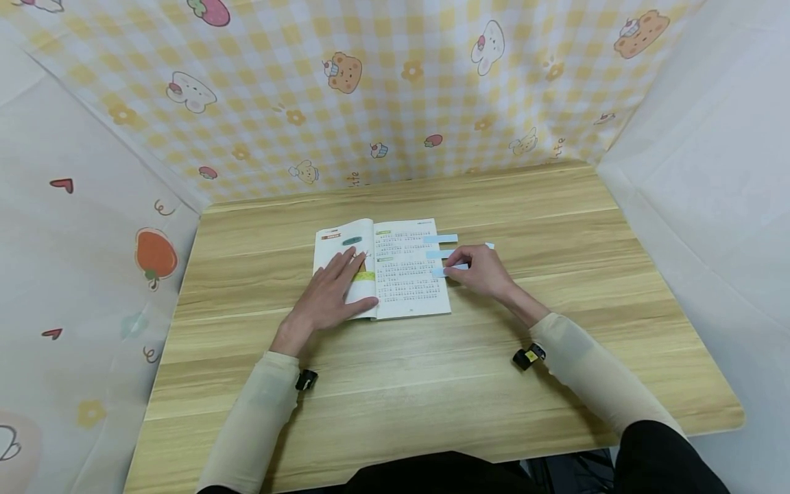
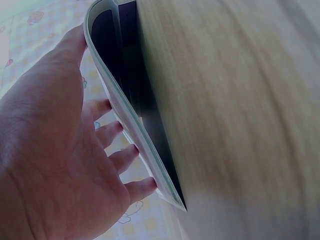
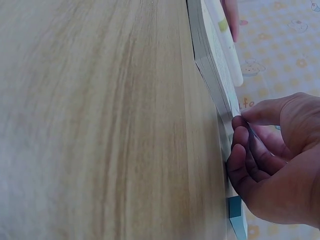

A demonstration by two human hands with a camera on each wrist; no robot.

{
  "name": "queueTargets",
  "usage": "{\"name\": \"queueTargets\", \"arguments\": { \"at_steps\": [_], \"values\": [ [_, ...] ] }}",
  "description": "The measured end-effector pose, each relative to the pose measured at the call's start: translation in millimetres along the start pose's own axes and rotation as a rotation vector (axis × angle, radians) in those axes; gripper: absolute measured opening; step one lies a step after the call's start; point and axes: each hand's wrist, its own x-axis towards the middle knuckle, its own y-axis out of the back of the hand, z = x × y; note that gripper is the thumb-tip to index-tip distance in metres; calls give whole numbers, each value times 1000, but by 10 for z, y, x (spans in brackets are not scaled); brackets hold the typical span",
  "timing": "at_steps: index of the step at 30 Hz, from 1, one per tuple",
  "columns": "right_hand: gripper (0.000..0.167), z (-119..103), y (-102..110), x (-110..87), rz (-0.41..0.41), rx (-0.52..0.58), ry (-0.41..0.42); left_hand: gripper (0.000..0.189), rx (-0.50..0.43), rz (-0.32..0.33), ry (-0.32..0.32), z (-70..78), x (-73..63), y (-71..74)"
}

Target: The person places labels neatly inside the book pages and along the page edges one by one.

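Note:
An open book point(image 1: 412, 295) with printed pages lies on the wooden table. My left hand point(image 1: 330, 291) rests on its left page, fingers spread; in the left wrist view those fingertips touch the page, which bulges above the table. Two pale blue sticky strips point(image 1: 441, 239) stick out past the right page's outer edge, one above the other. Below them, my right hand point(image 1: 484, 271) pinches the outer end of a third blue strip point(image 1: 438, 272) between thumb and fingers, its inner end over the page. In the right wrist view the fingertips are right at the book's edge.
A blue block like a sticky-note pad point(image 3: 235, 207) lies just beyond my right hand, largely hidden by it in the head view. The wooden table point(image 1: 395, 384) meets a yellow checked cloth point(image 1: 395, 89) at the back, with white cloth on both sides.

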Motion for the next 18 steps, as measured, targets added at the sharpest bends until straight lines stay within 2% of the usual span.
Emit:
{"name": "queueTargets", "arguments": {
  "at_steps": [18],
  "values": [
    [7, -13, -9, 33, -6, -44, 17, 106, -6, 3, -1, 2, -10, 6]
  ]
}}
